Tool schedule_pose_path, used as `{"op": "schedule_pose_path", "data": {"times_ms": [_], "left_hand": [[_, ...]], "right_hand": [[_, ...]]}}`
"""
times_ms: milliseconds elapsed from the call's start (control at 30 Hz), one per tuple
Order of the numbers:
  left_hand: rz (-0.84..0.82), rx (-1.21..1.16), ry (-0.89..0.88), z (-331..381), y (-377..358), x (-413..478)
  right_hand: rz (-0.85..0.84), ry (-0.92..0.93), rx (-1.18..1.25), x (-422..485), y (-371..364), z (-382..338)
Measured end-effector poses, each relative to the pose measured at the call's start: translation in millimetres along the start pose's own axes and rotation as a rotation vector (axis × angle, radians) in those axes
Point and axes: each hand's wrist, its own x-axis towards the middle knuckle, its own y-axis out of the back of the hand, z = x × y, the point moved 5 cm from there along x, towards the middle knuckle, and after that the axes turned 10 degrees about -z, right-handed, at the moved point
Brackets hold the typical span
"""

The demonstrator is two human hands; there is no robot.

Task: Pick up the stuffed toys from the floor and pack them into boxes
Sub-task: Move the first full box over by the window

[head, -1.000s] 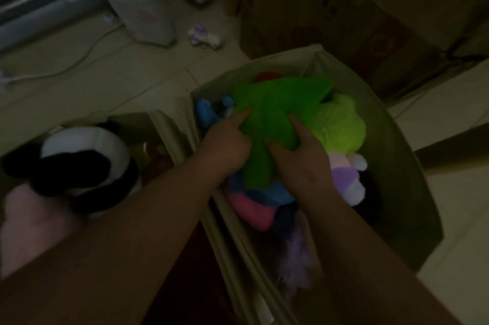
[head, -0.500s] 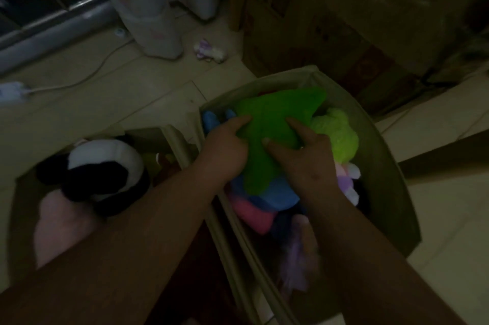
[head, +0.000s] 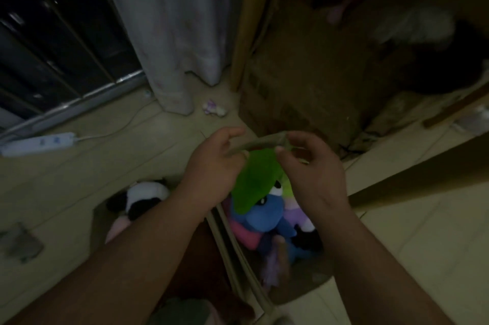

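A green stuffed toy (head: 256,181) lies on top of a blue one (head: 264,216) and pink and purple ones, all inside a cardboard box whose far rim (head: 264,140) shows between my hands. My left hand (head: 211,165) and right hand (head: 312,168) hover above the toys near that rim, fingers loosely curled and holding nothing. A black-and-white panda toy (head: 143,195) and a pink toy (head: 116,226) sit in a second box to the left. A small purple-and-white toy (head: 214,108) lies on the floor by the curtain.
A white curtain (head: 172,33) hangs in front of a dark window. A power strip (head: 37,143) with its cord lies on the tiled floor at the left. A big cardboard box (head: 317,86) stands behind the toy box.
Both hands have lifted off the green toy and now hover apart near the box's far rim. The view has tilted upward, showing more of the curtain and window.
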Motion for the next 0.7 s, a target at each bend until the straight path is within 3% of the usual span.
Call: {"op": "schedule_pose_path", "data": {"times_ms": [133, 300, 700], "left_hand": [[-0.019, -0.011, -0.053, 63, 18, -27], [0.040, 0.005, -0.117, 96, 41, -52], [0.304, -0.080, 0.059, -16, 94, -97]], "right_hand": [[-0.012, 0.047, 0.000, -22, 23, -67], [-0.044, 0.077, 0.015, -31, 18, -98], [-0.283, 0.042, -0.050, -31, -91, -50]]}}
